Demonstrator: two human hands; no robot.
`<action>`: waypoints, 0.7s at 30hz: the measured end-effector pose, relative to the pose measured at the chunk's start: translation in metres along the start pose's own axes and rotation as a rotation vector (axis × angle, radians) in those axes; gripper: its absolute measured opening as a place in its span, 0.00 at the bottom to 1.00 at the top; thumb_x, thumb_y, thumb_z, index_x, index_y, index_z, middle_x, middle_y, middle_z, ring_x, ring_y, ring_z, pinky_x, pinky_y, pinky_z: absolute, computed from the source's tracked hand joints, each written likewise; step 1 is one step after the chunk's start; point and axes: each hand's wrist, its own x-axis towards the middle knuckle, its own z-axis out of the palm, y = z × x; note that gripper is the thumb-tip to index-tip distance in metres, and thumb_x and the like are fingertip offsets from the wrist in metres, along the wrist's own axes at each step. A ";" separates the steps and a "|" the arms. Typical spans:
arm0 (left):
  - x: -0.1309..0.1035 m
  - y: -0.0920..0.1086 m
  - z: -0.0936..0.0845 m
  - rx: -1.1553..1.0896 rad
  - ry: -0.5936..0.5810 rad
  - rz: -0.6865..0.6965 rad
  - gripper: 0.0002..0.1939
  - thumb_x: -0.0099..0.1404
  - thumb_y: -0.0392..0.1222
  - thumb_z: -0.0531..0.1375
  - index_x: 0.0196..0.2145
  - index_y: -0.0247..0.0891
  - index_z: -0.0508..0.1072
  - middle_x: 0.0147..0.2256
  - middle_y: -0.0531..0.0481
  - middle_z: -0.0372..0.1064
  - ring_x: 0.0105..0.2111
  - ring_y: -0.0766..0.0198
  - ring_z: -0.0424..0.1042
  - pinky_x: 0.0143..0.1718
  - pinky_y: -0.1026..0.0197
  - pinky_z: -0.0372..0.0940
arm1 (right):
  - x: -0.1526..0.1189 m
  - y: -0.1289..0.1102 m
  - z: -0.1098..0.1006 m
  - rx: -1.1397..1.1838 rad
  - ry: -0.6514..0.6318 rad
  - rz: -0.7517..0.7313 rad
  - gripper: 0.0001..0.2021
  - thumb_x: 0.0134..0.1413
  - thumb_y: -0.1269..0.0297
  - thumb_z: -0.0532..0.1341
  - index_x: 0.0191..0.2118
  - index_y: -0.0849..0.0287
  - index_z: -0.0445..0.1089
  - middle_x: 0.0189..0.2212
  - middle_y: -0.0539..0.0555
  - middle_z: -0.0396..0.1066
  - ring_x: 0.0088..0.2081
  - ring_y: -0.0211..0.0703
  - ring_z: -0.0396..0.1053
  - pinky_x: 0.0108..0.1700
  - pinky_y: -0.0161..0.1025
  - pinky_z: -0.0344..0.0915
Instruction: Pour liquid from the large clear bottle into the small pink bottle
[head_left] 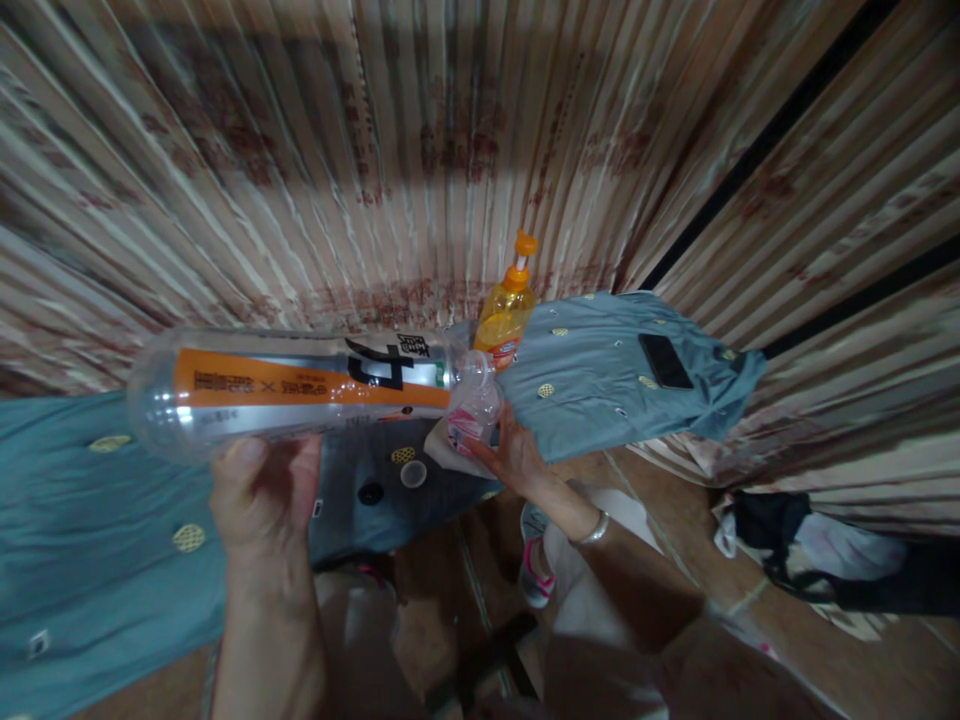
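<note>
My left hand grips a large clear plastic bottle with an orange and silver label from below. The bottle lies almost level in the air, its neck end pointing right. My right hand holds a small clear plastic bottle with a pink label. The large bottle's neck end is close to the small bottle's upper part; whether they touch I cannot tell. Under the small bottle is a whitish cloth or tissue. On the teal cloth below, a pale round cap and a black round cap lie side by side.
An orange pump bottle of yellow liquid stands behind the small bottle. A dark phone lies right on the teal cloth covering a narrow surface. Pleated curtains rise behind. Dark bags or clothes are on the tiled floor.
</note>
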 end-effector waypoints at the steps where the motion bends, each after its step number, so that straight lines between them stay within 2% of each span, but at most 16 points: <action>1: 0.000 0.000 0.000 -0.003 0.013 -0.010 0.16 0.40 0.60 0.76 0.26 0.60 0.79 0.36 0.55 0.80 0.61 0.42 0.69 0.58 0.39 0.73 | 0.000 0.000 0.000 -0.005 0.005 -0.002 0.28 0.59 0.57 0.68 0.60 0.62 0.62 0.38 0.61 0.79 0.36 0.54 0.80 0.35 0.47 0.78; 4: -0.001 -0.001 0.003 -0.067 0.078 0.002 0.16 0.38 0.55 0.77 0.21 0.54 0.75 0.35 0.56 0.80 0.58 0.45 0.72 0.58 0.42 0.73 | 0.000 0.003 0.003 -0.004 0.009 -0.018 0.33 0.58 0.57 0.68 0.64 0.62 0.58 0.39 0.61 0.79 0.36 0.56 0.80 0.33 0.49 0.78; 7: -0.001 -0.004 0.005 -0.150 0.137 0.011 0.17 0.36 0.50 0.77 0.22 0.50 0.75 0.36 0.60 0.80 0.57 0.55 0.73 0.58 0.55 0.71 | -0.001 0.005 0.006 -0.012 0.021 -0.040 0.37 0.57 0.58 0.69 0.68 0.60 0.55 0.40 0.61 0.79 0.37 0.57 0.80 0.34 0.52 0.79; 9: -0.001 -0.005 0.005 -0.169 0.150 -0.009 0.18 0.34 0.49 0.77 0.22 0.49 0.76 0.38 0.61 0.81 0.58 0.56 0.72 0.58 0.59 0.70 | -0.001 0.006 0.007 -0.013 0.039 -0.044 0.38 0.57 0.59 0.69 0.68 0.58 0.55 0.40 0.61 0.79 0.37 0.57 0.80 0.34 0.52 0.79; 13: -0.001 -0.005 0.005 -0.172 0.141 -0.013 0.18 0.34 0.49 0.77 0.23 0.48 0.76 0.41 0.60 0.81 0.60 0.53 0.70 0.60 0.55 0.68 | -0.001 0.007 0.007 0.016 0.034 -0.040 0.37 0.57 0.57 0.70 0.67 0.58 0.56 0.39 0.60 0.79 0.37 0.55 0.80 0.35 0.52 0.79; 18: -0.001 -0.005 0.005 -0.171 0.120 0.005 0.18 0.37 0.49 0.77 0.25 0.45 0.76 0.41 0.56 0.81 0.58 0.54 0.71 0.57 0.57 0.70 | -0.001 0.009 0.009 0.004 0.036 -0.063 0.36 0.57 0.57 0.69 0.66 0.61 0.56 0.40 0.62 0.79 0.38 0.57 0.80 0.37 0.53 0.80; 21: -0.001 -0.005 0.005 -0.151 0.136 0.015 0.16 0.38 0.48 0.75 0.22 0.46 0.75 0.41 0.56 0.81 0.58 0.50 0.71 0.60 0.51 0.69 | -0.002 0.011 0.012 -0.029 0.039 -0.080 0.39 0.56 0.57 0.70 0.67 0.63 0.54 0.42 0.65 0.79 0.39 0.59 0.80 0.38 0.54 0.80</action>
